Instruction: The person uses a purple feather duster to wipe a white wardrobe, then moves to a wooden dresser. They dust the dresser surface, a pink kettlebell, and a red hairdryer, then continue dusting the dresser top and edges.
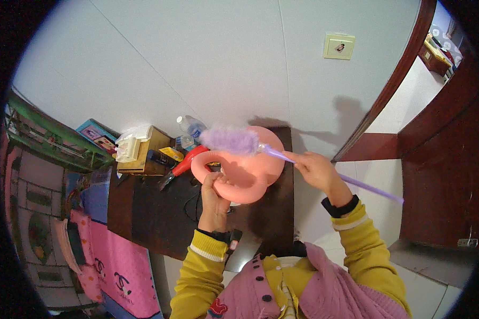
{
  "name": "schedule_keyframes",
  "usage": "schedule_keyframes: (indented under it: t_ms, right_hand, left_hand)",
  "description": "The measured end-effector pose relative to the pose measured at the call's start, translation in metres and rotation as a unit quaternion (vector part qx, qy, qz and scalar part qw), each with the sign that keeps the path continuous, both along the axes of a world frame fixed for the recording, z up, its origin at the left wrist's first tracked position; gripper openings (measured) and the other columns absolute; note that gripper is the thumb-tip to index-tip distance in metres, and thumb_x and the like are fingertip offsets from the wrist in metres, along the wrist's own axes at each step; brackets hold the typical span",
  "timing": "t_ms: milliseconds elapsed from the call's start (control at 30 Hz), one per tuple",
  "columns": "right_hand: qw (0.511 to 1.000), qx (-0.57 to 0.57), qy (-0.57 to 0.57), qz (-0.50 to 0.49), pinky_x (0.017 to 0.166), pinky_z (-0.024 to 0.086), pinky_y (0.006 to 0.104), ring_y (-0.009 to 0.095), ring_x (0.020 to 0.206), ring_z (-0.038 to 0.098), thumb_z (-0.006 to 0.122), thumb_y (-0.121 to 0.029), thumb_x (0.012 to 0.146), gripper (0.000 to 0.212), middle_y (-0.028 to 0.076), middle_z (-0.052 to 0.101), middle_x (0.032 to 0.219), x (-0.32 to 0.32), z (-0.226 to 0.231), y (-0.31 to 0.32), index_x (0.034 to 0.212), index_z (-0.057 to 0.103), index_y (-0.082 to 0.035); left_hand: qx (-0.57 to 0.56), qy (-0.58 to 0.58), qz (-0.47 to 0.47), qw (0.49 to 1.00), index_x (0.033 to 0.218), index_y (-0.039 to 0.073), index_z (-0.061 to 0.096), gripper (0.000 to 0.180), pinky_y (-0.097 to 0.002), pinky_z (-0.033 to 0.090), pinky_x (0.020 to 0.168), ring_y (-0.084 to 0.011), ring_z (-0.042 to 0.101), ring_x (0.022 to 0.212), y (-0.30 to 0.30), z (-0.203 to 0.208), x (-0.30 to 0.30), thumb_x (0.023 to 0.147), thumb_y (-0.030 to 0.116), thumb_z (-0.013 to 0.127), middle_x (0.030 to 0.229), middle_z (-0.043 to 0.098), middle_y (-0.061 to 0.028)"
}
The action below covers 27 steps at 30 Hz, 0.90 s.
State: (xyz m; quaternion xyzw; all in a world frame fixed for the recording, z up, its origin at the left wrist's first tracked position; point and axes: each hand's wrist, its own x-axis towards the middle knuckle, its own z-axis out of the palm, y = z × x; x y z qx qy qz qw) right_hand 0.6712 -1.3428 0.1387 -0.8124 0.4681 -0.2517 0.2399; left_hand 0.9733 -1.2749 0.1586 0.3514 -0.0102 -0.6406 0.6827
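Observation:
My right hand is closed around the thin purple handle of a fluffy duster. The lilac plush head points left and lies across the upper part of a coral-pink thing. That thing is smooth, with a ring-shaped front and a larger rounded part behind; its exact kind I cannot make out. Closed on the near left of the ring, my left hand holds it up over the dark table. The plush head hides part of the rounded surface.
At the table's back left are a wooden box with tissue on top, a clear plastic bottle and a red hair dryer. A light wall rises behind the table. A dark red door stands at right, pink bedding at lower left.

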Motion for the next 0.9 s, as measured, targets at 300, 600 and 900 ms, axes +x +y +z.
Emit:
schedule_keyframes:
  t_ms: [300,600,900]
  right_hand:
    - [0.982,0.067,0.041,-0.17,0.074,0.051,0.0483,0.041,0.085,0.063,0.057,-0.015,0.093,0.038,0.021,0.067,0.094,-0.029,-0.034,-0.013,0.13,0.063,-0.024]
    - [0.966,0.131,-0.049,-0.215,0.068,0.049,0.0367,0.03,0.073,0.064,0.058,-0.01,0.094,0.04,0.022,0.066,0.09,-0.052,-0.074,0.029,0.132,0.062,-0.021]
    - [0.959,0.148,-0.098,-0.222,0.074,0.05,0.0473,0.04,0.084,0.062,0.057,-0.01,0.093,0.041,0.022,0.066,0.094,-0.062,-0.064,0.061,0.131,0.062,-0.023]
  left_hand:
    - [0.031,-0.024,0.034,0.999,0.079,0.007,0.052,0.009,-0.0302,0.046,0.065,-0.0156,0.052,0.066,-0.009,0.001,-0.001,0.082,0.007,0.061,0.07,0.05,-0.0021]
    - [0.02,-0.004,-0.01,1.0,0.077,0.005,0.052,0.01,-0.0307,0.049,0.065,-0.016,0.053,0.063,-0.035,-0.001,0.018,0.082,0.009,0.06,0.069,0.053,-0.0018]
    - [0.039,-0.107,-0.006,0.993,0.082,0.005,0.055,0.007,-0.033,0.052,0.069,-0.0189,0.057,0.067,-0.079,0.019,-0.016,0.086,0.01,0.057,0.071,0.056,-0.0059]
